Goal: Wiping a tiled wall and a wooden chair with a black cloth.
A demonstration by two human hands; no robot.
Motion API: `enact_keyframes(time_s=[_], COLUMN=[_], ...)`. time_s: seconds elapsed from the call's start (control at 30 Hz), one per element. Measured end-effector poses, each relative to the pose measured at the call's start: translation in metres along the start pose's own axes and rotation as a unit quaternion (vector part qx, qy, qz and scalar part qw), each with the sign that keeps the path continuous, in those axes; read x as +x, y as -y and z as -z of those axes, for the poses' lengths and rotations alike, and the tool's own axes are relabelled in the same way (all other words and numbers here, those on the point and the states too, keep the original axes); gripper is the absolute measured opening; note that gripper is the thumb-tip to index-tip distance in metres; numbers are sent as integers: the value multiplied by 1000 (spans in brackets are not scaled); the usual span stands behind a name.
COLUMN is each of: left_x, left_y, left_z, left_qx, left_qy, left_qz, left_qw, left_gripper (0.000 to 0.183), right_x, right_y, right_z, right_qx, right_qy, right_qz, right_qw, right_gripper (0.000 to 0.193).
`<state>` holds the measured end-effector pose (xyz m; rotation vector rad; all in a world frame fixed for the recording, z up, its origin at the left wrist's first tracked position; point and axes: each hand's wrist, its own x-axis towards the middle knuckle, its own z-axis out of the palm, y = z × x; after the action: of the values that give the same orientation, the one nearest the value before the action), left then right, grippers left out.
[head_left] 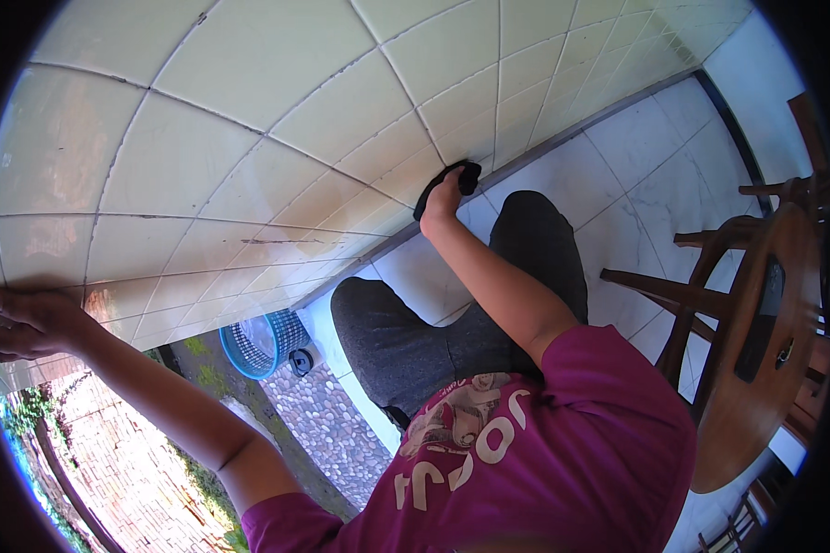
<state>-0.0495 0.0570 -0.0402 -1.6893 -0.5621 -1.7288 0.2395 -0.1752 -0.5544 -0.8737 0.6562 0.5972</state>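
Observation:
Low on the pale tiled wall point(341, 184), my right hand point(441, 201) is closed on a black cloth point(470, 175). The cloth touches the tiles just above the grey strip where wall meets floor. Part of it is hidden under my fingers. Out at the far left, my left hand point(32, 323) rests against the wall close to its end, with the fingers spread somewhat apart and nothing visible in them. Brownish stains mark the tiles between my hands.
A blue plastic basket point(240, 355) stands below the wall by a small dark object point(301, 361) on a pebbled strip point(327, 424). Wooden chairs point(756, 350) are at the right on white marbled floor tiles point(609, 175). A sunlit brick-patterned surface point(111, 461) lies at lower left.

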Motion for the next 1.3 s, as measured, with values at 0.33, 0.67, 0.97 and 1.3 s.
enact_keyframes(time_s=[0.33,0.67,0.97,1.3], left_x=[2,4,1,-3], left_y=[-13,-19,-15,-41], left_z=[1,1,2,4], left_qx=[-6,18,3,17], left_qy=[-5,-28,-31,-26], left_qz=[33,-43,-49,-5], left_qw=[999,999,998,1000], left_gripper=[72,72,72,64], right_x=[56,65,149,118], right_y=[15,16,137,97], right_z=[21,4,25,23], right_qx=[100,-115,-69,-33], right_qy=[36,-34,34,-108], right_qz=[-4,560,405,189], right_qw=[994,820,911,976], right_gripper=[76,69,64,69])
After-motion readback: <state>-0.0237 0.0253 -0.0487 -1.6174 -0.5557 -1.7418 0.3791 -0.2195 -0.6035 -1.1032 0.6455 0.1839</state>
